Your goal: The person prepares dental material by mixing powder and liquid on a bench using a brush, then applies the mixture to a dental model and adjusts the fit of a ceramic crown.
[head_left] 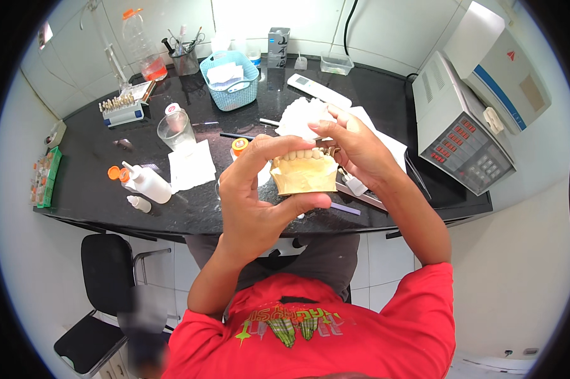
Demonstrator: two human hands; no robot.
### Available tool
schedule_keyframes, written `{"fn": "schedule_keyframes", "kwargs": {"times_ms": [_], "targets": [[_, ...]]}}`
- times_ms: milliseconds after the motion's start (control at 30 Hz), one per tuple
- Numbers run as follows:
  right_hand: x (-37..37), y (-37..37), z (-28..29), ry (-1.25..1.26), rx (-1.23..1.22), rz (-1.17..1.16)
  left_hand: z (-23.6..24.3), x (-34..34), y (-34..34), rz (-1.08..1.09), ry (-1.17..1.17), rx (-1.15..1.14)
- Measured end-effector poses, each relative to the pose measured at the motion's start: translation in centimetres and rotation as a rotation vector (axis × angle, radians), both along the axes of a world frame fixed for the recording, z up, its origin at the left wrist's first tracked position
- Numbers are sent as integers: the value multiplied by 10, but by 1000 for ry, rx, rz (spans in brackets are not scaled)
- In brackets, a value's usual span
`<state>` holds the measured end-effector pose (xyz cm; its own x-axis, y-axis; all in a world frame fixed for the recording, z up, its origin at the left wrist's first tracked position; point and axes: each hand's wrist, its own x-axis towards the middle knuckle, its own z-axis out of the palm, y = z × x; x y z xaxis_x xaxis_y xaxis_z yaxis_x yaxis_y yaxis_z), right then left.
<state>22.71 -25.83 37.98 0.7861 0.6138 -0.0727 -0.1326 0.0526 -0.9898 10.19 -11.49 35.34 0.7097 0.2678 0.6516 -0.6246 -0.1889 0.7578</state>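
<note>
A yellow plaster dental cast (305, 175) with a row of cream-coloured teeth (300, 154) along its top is held up over the desk's front edge. My left hand (250, 196) grips it, with a finger across the top and the thumb beneath its base. At the cast's right end, some dark metallic parts show by the teeth. My right hand (360, 148) is beside that end, its thumb and forefinger closed together; anything between them cannot be made out. Just beyond those fingertips is a white, crumpled-looking mass (294, 120).
On the black desk (139, 148) stand a blue basket (234, 95), a glass (176, 129), white squeeze bottle (151, 184) and tooth shade guide (122, 112). A white remote (319, 90) lies behind my hands. A machine with red displays (458, 136) stands right; a black chair (108, 271) is lower left.
</note>
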Motion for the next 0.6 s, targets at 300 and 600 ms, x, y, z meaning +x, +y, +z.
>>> {"fn": "schedule_keyframes", "kwargs": {"times_ms": [300,600], "targets": [[-15,6,6,-211,-88,19,-16,-35,18,-23,-67,12],[-71,51,-10,-351,-20,173,-36,-115,55,130,-104,271]]}}
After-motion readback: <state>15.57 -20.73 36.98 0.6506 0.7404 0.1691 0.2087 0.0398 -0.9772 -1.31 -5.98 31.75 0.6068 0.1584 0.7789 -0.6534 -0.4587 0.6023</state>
